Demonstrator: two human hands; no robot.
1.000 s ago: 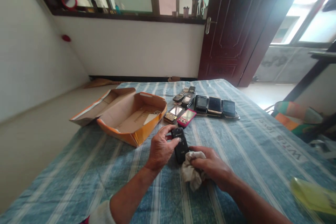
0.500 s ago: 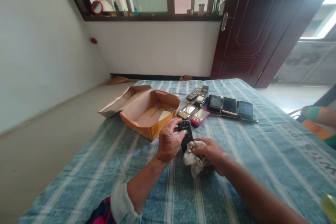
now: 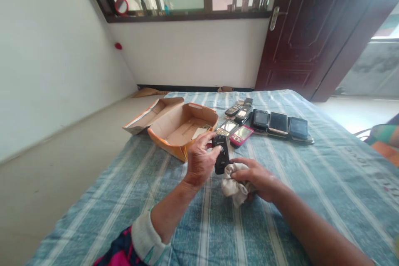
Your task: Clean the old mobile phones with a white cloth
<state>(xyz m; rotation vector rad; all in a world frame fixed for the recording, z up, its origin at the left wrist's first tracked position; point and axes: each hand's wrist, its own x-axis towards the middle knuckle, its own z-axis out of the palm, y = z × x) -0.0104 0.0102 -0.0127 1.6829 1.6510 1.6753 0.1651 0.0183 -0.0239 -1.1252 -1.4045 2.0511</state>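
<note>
My left hand (image 3: 200, 159) grips a small black mobile phone (image 3: 221, 154) upright over the striped blue cloth, thumb across its face. My right hand (image 3: 255, 178) is closed on a crumpled off-white rag (image 3: 233, 183), which touches the phone's lower end. Just beyond the phone lie a pink phone (image 3: 241, 134) and a gold-coloured phone (image 3: 227, 127).
An open orange cardboard box (image 3: 182, 126) with its lid (image 3: 153, 115) folded out sits to the left. Several more phones (image 3: 278, 123) lie in a row further back. The striped cloth (image 3: 327, 166) covers the table. A dark door (image 3: 311, 29) and window sill stand behind.
The view has shifted left and slightly up. Both hands stay together; the phone is tilted more upright in my left hand, and the rag remains at its lower end.
</note>
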